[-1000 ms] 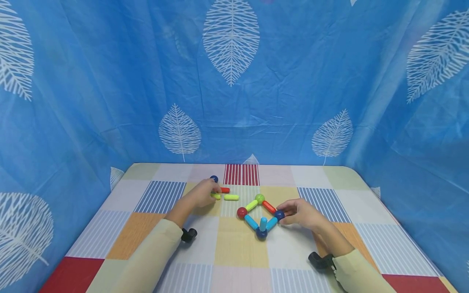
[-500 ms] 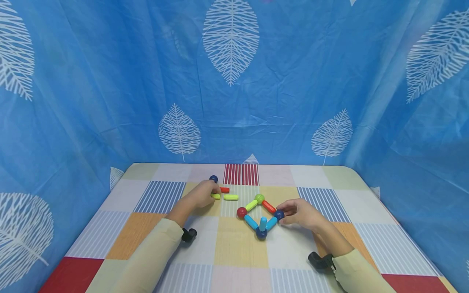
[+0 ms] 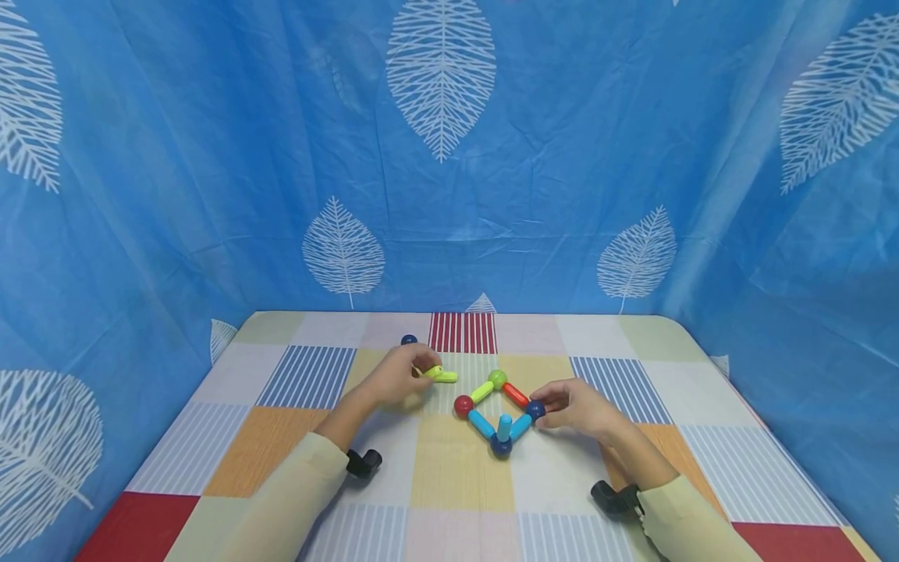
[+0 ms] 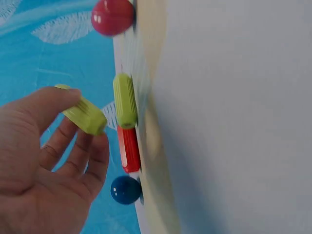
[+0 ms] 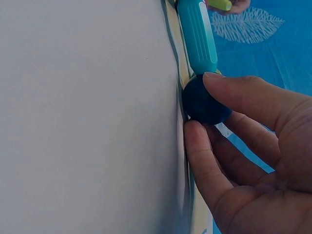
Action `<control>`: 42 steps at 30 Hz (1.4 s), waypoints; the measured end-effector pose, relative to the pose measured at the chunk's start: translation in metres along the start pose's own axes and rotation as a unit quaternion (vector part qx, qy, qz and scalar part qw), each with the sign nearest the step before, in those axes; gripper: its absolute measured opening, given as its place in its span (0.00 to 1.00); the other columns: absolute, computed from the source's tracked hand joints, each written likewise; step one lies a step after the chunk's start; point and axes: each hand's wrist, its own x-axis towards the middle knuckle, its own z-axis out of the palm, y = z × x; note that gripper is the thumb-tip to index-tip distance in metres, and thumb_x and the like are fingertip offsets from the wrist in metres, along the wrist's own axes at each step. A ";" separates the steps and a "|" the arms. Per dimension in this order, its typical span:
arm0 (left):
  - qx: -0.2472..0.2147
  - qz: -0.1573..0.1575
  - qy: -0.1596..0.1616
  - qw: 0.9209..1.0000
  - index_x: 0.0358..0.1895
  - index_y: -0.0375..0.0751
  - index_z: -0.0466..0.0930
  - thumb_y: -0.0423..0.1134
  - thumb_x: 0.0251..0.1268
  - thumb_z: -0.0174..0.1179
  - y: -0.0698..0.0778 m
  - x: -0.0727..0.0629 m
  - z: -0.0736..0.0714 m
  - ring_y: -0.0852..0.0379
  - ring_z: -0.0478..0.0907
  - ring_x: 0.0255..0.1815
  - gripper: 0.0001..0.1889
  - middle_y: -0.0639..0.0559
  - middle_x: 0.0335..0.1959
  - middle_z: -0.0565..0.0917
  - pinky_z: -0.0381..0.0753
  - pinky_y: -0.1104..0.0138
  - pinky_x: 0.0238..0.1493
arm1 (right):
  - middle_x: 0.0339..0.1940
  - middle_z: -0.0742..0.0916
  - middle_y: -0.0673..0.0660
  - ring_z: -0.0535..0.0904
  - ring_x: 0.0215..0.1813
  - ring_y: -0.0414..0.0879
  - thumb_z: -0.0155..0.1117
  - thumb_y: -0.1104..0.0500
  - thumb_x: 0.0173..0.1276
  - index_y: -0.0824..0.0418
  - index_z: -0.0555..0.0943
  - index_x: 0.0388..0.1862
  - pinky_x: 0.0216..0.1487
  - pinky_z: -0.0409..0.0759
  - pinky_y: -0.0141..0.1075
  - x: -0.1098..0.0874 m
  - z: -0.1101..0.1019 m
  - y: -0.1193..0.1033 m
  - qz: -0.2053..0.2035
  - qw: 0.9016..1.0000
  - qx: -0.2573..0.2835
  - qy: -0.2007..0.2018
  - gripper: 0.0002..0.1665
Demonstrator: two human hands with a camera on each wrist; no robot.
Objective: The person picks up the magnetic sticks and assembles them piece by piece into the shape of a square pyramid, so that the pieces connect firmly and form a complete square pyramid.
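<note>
pinching a lime rod (image 4: 87,117), the left hand (image 3: 395,378) seems at a fetching step; the right hand (image 3: 584,407) pinches a blue ball (image 5: 201,102). next likely calls for bringing the rod to the ring (image 3: 481,425).

blue curtain (image 3: 548,156): wrinkled, white leaf prints (image 3: 441,78), behind and beside table | tabletop (image 3: 460,476): multicoloured patchwork, some squares striped

1. The rod (image 4: 87,116) in my left grip (image 3: 396,376) looks plastic, ribbed.
2. The ball (image 5: 202,102) at my right grip (image 3: 577,409) looks smooth and glossy.
3. The curtain (image 3: 548,156) is creased and faintly shiny, like thin cloth.
4. My sleeves (image 3: 288,488) look like matt cloth.
5. The surface (image 3: 463,476) looks smooth.
</note>
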 end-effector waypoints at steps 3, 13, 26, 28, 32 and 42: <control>-0.051 0.010 0.003 0.999 0.45 0.46 0.84 0.32 0.64 0.69 0.004 -0.003 0.003 0.57 0.81 0.44 0.09 0.54 0.41 0.86 0.85 0.62 0.52 | 0.48 0.90 0.55 0.85 0.52 0.48 0.81 0.63 0.56 0.60 0.87 0.53 0.57 0.85 0.48 0.000 0.000 0.000 -0.001 1.000 -0.003 0.001 0.24; -0.158 0.029 0.007 0.987 0.45 0.45 0.84 0.30 0.62 0.71 0.013 -0.007 0.012 0.56 0.82 0.44 0.10 0.51 0.40 0.85 0.86 0.61 0.52 | 0.48 0.90 0.55 0.85 0.51 0.48 0.80 0.64 0.56 0.61 0.87 0.53 0.56 0.85 0.47 0.000 -0.001 0.000 -0.010 1.000 -0.008 -0.001 0.24; -0.204 0.029 -0.002 0.978 0.46 0.45 0.83 0.32 0.61 0.72 0.022 -0.008 0.026 0.55 0.84 0.49 0.11 0.51 0.44 0.86 0.86 0.60 0.56 | 0.47 0.90 0.54 0.85 0.50 0.47 0.80 0.63 0.57 0.60 0.87 0.53 0.56 0.85 0.47 0.002 0.000 0.002 -0.005 1.000 -0.001 -0.002 0.23; -0.209 0.032 -0.006 0.977 0.45 0.44 0.83 0.32 0.61 0.72 0.022 -0.007 0.028 0.56 0.84 0.48 0.11 0.50 0.44 0.86 0.86 0.61 0.55 | 0.47 0.90 0.54 0.85 0.50 0.47 0.80 0.63 0.57 0.61 0.87 0.53 0.56 0.85 0.46 0.002 0.000 0.002 -0.005 1.000 0.001 -0.002 0.23; -0.205 0.034 -0.008 0.978 0.45 0.44 0.83 0.32 0.61 0.72 0.021 -0.005 0.033 0.56 0.84 0.48 0.11 0.50 0.44 0.85 0.86 0.62 0.53 | 0.47 0.90 0.54 0.85 0.50 0.47 0.80 0.63 0.57 0.61 0.87 0.53 0.55 0.85 0.46 0.002 -0.001 0.002 -0.005 1.000 0.003 -0.003 0.23; -0.206 0.037 -0.018 0.978 0.44 0.43 0.82 0.31 0.62 0.72 0.021 -0.005 0.036 0.54 0.83 0.50 0.10 0.50 0.45 0.84 0.86 0.59 0.56 | 0.47 0.90 0.55 0.85 0.50 0.47 0.80 0.64 0.57 0.62 0.87 0.53 0.55 0.85 0.46 0.002 -0.001 0.003 -0.009 1.000 0.009 -0.005 0.24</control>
